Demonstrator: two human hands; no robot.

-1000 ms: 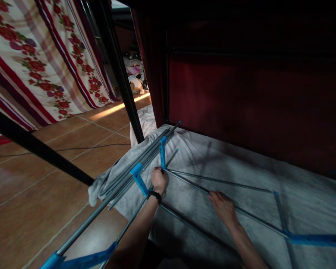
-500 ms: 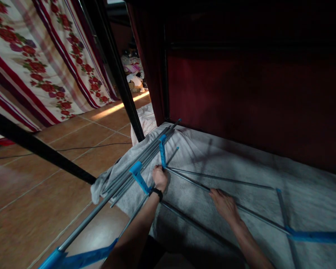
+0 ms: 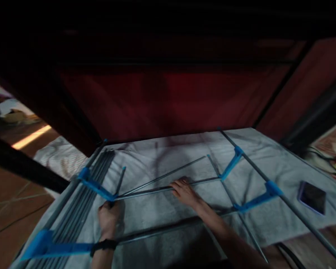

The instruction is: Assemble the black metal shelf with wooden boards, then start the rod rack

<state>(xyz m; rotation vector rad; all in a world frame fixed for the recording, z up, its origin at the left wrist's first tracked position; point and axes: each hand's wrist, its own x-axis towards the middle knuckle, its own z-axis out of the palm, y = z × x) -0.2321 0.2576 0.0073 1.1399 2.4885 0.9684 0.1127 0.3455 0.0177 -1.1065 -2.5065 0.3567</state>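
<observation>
A frame of grey metal tubes joined by blue plastic brackets lies on a grey cloth (image 3: 145, 216). My left hand (image 3: 109, 216), a black band at its wrist, is closed round a tube end at the left blue bracket (image 3: 99, 189); its fingertips are partly hidden. Over the middle of the crosswise metal tube (image 3: 148, 192) my right hand (image 3: 184, 191) is curled, palm down. A thinner loose rod (image 3: 165, 174) slants behind that tube. Two more blue brackets, an upper one (image 3: 232, 163) and a lower one (image 3: 257, 200), join the right-hand side tube (image 3: 254, 168).
Several loose grey tubes (image 3: 84, 201) lie side by side at the left. A phone (image 3: 313, 198) rests on the cloth at the right. Behind stands a dark red panel (image 3: 168, 101). A black post (image 3: 25, 164) crosses the left edge above the tiled floor.
My view has swung to the right, bringing the frame's right side and the phone into sight. My left hand remains by the bracket, my right hand on the crosswise tube.
</observation>
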